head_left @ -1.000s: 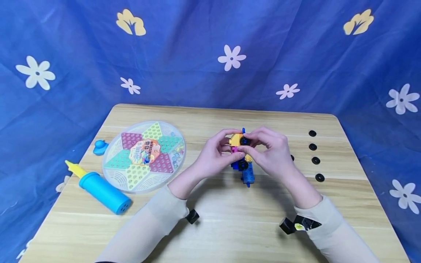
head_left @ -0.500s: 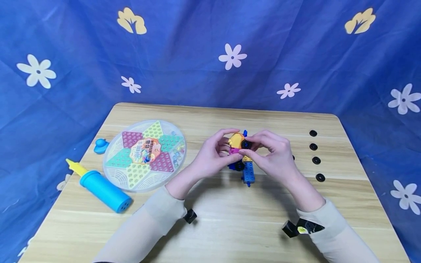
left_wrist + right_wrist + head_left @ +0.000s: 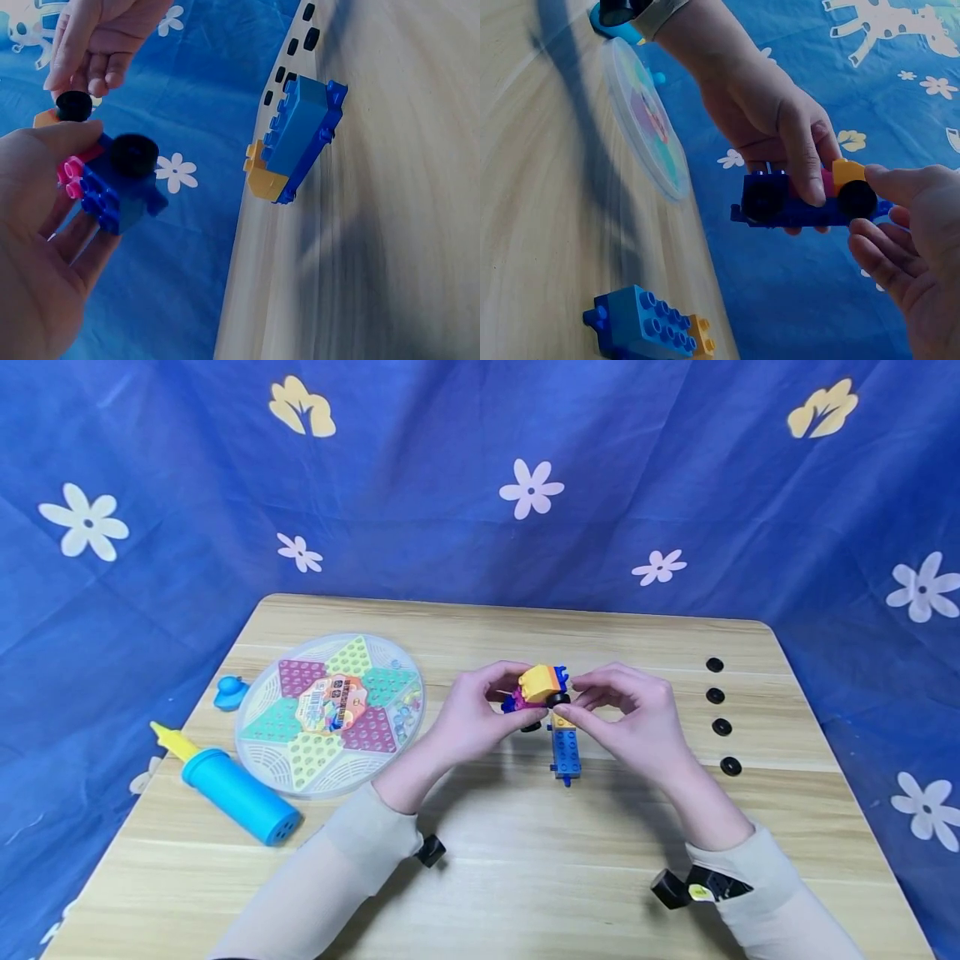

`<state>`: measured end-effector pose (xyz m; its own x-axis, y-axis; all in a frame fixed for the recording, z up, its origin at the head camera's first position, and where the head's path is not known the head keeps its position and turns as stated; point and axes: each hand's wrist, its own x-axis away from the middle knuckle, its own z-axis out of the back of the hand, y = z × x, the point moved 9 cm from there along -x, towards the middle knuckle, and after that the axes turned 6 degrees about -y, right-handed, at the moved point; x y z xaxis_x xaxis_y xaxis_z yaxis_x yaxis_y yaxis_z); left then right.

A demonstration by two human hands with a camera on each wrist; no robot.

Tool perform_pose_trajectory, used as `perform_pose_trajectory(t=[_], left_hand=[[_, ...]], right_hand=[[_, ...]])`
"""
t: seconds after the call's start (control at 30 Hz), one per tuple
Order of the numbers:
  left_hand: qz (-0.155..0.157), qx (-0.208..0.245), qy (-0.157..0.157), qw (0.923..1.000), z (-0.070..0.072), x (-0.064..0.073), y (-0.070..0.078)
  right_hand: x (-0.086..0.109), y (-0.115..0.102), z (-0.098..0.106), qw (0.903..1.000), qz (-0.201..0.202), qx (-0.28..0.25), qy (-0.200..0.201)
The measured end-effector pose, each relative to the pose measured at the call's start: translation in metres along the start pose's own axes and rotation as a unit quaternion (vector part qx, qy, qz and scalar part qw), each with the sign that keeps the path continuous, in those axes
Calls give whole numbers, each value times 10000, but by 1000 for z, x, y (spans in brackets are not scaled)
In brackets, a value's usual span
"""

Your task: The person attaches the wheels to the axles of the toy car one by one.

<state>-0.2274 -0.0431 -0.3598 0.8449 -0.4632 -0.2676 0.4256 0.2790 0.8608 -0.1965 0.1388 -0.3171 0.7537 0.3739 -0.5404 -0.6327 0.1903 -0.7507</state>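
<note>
Head view, and right at centre frame the left hand (image 3: 474,714) gripped the toy brick car (image 3: 538,683); the right hand (image 3: 633,714) crowded its black wheel (image 3: 557,700), pinching or not, I couldn't tell!

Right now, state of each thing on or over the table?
Left hand: gripping toy car
Right hand: at a car wheel; contact unclear
Toy car: raised off table, wheels on visible side
Blue brick base: on table, no wheels seen on it
Loose wheels: flat on table
Game board: lying flat
Blue pump: on its side
Blue duck: resting on table
</note>
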Motion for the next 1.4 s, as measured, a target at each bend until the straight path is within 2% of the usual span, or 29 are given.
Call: perform_pose_trajectory(t=[0.2,0.33,0.43,0.53,0.73,0.87,0.93,1.03,1.13,1.2,1.23,1.3,1.33,1.4], left_hand=[[-583,-688,102,9959,3,0,14],[-1110,-1456,137,9830,3,3,25],[-1422,-1892,142,9715,0,5,31],[-1543,-2135,134,9646,-2,6,34],[-1637,-2298,169,9592,-3,6,38],[-1770,-2276,294,9571,-1,7,39],[-1781,-2128,446,9597,3,8,39],[-1565,-1607,743,9717,12,9,33],[-1003,-797,1022,9865,19,10,21],[-522,-162,1114,9923,20,10,11],[-270,176,1125,9931,19,9,5],[198,845,1131,9898,14,8,-5],[381,1216,1129,9854,10,7,-9],[705,1972,1122,9714,2,5,-17]], right_hand=[[2,17,-5,9918,-1138,-479,-316],[2,21,-10,9865,-1510,-383,-494],[0,21,-14,9859,-1558,-215,-567],[-1,20,-18,9859,-1554,-86,-612],[0,18,-20,9882,-1443,-102,-499],[1,16,-17,9937,-1076,-238,-214],[3,14,-14,9961,-853,-244,0],[6,13,-7,9978,-550,-96,361],[8,10,-1,9974,-234,129,665],[9,8,2,9963,-16,275,819],[9,7,3,9956,89,322,879],[10,8,3,9941,242,398,981],[10,10,3,9934,303,428,1021],[12,13,2,9920,393,513,1087]])
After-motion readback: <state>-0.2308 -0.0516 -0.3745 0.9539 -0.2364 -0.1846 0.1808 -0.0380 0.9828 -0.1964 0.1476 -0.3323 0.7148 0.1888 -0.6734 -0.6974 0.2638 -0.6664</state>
